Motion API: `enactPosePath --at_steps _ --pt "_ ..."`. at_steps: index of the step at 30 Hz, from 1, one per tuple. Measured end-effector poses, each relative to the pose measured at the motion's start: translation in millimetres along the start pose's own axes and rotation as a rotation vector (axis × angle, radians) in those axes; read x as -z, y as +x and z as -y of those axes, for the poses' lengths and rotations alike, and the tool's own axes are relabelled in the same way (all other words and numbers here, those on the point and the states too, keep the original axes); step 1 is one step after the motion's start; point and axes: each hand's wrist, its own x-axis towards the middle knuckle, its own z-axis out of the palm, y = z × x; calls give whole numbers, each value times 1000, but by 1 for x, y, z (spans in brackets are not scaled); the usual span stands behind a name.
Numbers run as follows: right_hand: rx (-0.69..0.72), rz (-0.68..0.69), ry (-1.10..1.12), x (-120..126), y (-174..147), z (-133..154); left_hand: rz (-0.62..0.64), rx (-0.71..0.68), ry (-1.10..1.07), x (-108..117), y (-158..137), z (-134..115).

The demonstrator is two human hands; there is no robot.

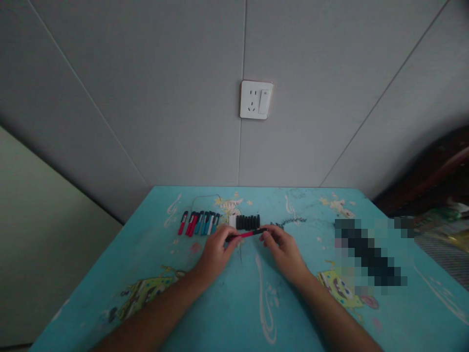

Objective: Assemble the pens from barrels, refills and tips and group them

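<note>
Between my two hands is a slim red and black pen (247, 234), held nearly level just above the blue table. My left hand (220, 243) pinches its left end, and the fingers of my right hand (283, 248) are closed on its black right end. Behind the pen stands a row of short black pieces like pen caps (248, 223), with white pieces (232, 221) at its left end. Farther left lie several red pens (190, 225) and blue-green pens (205, 223) with dark tops, side by side.
The blue table (220, 313) has cartoon prints and meets a grey panelled wall (183, 122) bearing a white socket (256, 100). Small dark bits or marks (293, 221) lie right of the caps. A blurred-out dark patch (370, 254) covers something at the right.
</note>
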Motion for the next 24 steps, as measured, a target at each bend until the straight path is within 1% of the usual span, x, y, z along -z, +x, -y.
enactPosePath --at_steps 5,8,11,17,19,21,24 --pt "38 60 30 -4 -4 4 215 -191 256 -2 -6 -10" --pt "62 112 -6 -4 -5 8 286 -273 379 -1 -8 -13" --pt "87 137 -45 -3 -5 9 312 -303 427 0 -9 -13" --pt "279 205 -114 3 -6 8 367 -276 347 1 -10 -5" --pt "283 200 -129 5 -6 8 359 -278 366 2 -10 -4" --pt "255 194 -160 6 -6 8 343 -296 411 3 -10 -4" --pt "222 229 -214 7 -5 6 339 -333 481 3 -9 -4"
